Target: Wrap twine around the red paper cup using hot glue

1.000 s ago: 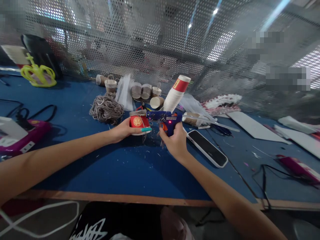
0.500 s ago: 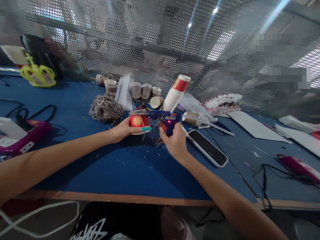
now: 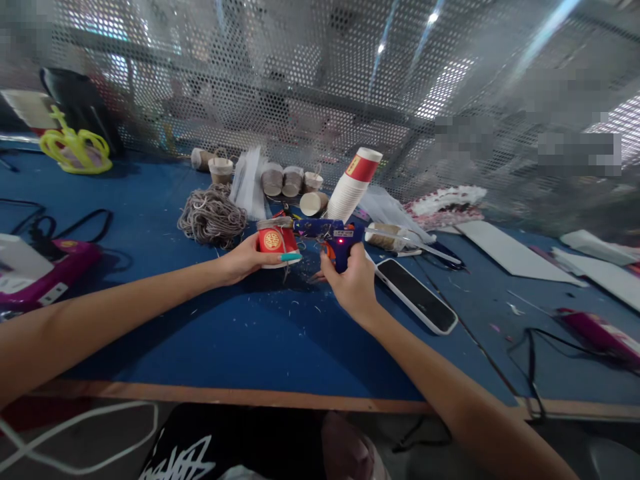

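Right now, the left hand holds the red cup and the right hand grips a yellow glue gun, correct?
Not quite: the glue gun is blue, as the head view shows. The left hand does hold the red cup, and the right hand does grip the glue gun.

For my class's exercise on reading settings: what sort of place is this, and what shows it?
Probably a craft workspace: the right hand holds a blue glue gun close to a red cup, with a heap of grey cord and a stack of paper cups beyond.

Grey perforated screen spans upper frame; bright light streak at upper right. Blue bench across centre, front edge brown.
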`<state>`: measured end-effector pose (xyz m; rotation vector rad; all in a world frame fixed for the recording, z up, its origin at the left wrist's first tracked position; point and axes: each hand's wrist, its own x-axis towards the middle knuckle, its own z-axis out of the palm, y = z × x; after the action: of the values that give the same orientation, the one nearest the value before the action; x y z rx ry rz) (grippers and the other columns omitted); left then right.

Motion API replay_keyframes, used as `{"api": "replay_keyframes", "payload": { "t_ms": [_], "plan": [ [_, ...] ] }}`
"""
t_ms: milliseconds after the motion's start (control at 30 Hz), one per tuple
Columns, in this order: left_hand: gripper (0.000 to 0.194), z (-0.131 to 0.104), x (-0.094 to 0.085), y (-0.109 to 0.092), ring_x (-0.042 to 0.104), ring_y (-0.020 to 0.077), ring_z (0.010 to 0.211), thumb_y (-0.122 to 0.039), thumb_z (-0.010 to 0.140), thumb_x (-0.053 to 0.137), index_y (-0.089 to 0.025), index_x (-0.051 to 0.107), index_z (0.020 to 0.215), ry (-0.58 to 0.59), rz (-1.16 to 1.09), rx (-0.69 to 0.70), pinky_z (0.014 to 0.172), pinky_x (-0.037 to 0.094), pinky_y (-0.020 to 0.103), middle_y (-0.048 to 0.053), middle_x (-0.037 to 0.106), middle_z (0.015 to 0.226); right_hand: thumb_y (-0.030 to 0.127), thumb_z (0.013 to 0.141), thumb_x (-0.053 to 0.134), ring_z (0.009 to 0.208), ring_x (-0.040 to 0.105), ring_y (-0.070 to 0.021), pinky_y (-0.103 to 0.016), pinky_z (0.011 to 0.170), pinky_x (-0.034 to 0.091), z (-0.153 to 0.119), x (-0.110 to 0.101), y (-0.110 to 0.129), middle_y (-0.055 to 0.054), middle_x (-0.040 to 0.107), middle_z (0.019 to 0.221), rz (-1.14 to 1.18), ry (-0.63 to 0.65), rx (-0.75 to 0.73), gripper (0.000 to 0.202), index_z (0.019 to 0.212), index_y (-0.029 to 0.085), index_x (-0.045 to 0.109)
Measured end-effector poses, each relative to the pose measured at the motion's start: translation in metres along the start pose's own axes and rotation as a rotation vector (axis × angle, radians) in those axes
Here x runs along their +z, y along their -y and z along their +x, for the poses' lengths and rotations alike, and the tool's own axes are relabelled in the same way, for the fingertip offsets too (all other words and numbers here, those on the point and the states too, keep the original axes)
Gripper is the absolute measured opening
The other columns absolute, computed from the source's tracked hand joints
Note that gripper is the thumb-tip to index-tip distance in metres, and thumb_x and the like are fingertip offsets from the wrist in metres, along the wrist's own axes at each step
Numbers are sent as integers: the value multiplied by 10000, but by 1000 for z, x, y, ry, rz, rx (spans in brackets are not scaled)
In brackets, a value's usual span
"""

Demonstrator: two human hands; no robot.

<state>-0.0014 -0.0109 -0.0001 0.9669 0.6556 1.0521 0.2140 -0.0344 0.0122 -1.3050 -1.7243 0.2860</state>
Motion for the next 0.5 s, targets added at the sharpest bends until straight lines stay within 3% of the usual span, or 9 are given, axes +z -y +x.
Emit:
{"api": "replay_keyframes", "payload": {
  "t_ms": [500],
  "plan": [
    [489, 0, -1, -3, 693, 280, 1000, -115, 544, 861, -113, 650, 986, 25, -5, 12, 1021, 451, 452, 92, 737, 943, 409, 835, 580, 608, 642, -173, -341, 538, 562, 0, 0, -6, 6, 599, 740, 67, 24, -12, 258, 957, 242, 426]
  ]
}}
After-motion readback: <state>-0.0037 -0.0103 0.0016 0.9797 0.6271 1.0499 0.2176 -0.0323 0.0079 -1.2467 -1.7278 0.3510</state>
